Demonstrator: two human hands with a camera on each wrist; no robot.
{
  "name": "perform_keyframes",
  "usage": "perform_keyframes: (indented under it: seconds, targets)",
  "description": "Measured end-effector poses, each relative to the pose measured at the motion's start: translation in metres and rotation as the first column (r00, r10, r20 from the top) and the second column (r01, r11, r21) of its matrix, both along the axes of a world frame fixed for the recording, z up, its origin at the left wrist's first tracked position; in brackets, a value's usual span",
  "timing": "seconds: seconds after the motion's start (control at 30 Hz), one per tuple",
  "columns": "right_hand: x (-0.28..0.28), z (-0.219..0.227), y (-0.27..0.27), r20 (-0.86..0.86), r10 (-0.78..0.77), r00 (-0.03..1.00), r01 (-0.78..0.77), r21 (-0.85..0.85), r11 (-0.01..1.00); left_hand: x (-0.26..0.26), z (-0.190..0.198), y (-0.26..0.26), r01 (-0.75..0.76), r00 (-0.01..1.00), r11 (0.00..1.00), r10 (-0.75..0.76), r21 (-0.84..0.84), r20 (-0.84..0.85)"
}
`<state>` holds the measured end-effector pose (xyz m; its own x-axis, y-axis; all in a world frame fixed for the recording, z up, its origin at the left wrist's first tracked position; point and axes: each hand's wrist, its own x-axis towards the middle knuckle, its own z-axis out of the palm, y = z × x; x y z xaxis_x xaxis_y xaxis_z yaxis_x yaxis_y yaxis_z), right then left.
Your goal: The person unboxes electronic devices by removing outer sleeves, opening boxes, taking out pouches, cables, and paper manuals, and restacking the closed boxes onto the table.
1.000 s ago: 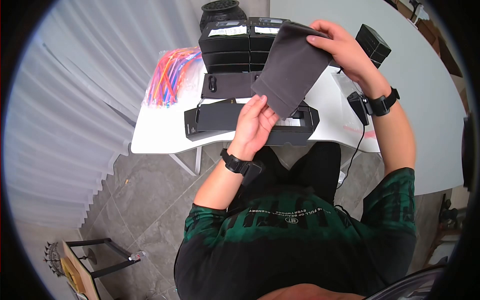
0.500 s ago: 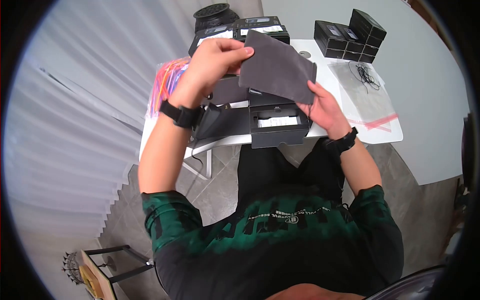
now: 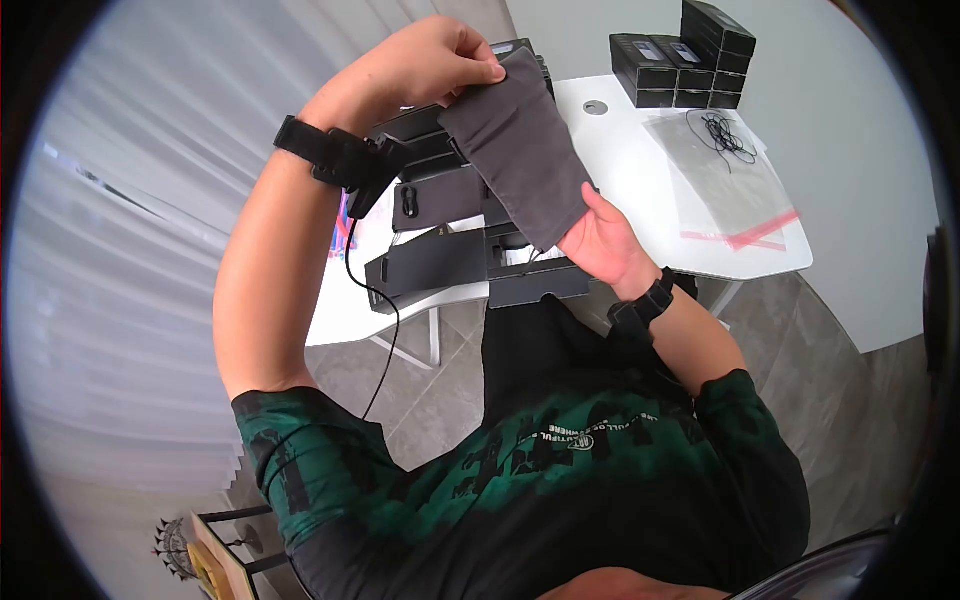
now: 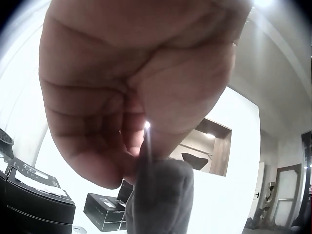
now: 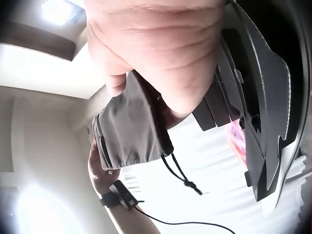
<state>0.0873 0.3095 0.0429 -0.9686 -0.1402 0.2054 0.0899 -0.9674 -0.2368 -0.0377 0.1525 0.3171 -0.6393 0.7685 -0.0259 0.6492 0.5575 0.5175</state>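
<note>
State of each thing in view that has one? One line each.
Grey pouch: held up; mouth open or shut unclear
Drawstring: dangling, knotted
Left hand: pinching pouch's upper end
Right hand: holding pouch's lower end
Near box: open
Right-hand stacked boxes: closed
Clear plastic bags: flat on white table
Black cord: loosely bundled on bags

the head view was brightly lit, with wide-angle curvature and black vignetting at the edges. in the left wrist view, the left hand (image 4: pixel 131 73) was backlit and shadowed against an overexposed white surface (image 4: pixel 224 204), and the pouch (image 4: pixel 168 195) was out of focus. in the right wrist view, a ceiling light (image 5: pixel 57 12) clipped to white and glare washed out the lower left.
</note>
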Motion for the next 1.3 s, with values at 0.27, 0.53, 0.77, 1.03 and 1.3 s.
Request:
perform_keyframes:
  seconds: [0.27,0.53,0.77,1.03,1.3]
  targets:
    - [0.005,0.003,0.001,-0.051,-0.004,0.999,0.001,-0.055,0.998,0.002,-0.011,0.02,0.118,0.906,0.992,-0.125,-0.044,-0.405]
    - [0.008,0.001,0.003,-0.062,0.012,0.998,-0.018,-0.111,0.994,0.013,-0.007,0.028,0.242,0.886,0.97,-0.214,0.017,-0.411]
    - [0.011,0.0,0.0,-0.059,-0.047,0.997,0.042,-0.086,0.995,0.039,0.01,0.04,0.063,0.895,0.984,-0.129,-0.166,-0.427]
    - [0.009,-0.007,0.008,-0.02,-0.051,0.998,0.05,-0.076,0.996,0.017,-0.012,0.035,0.184,0.844,0.983,-0.159,-0.003,-0.512]
    - [0.012,-0.001,0.009,-0.08,-0.087,0.993,0.08,-0.083,0.993,0.034,-0.006,0.042,0.221,0.94,0.975,-0.219,-0.021,-0.26]
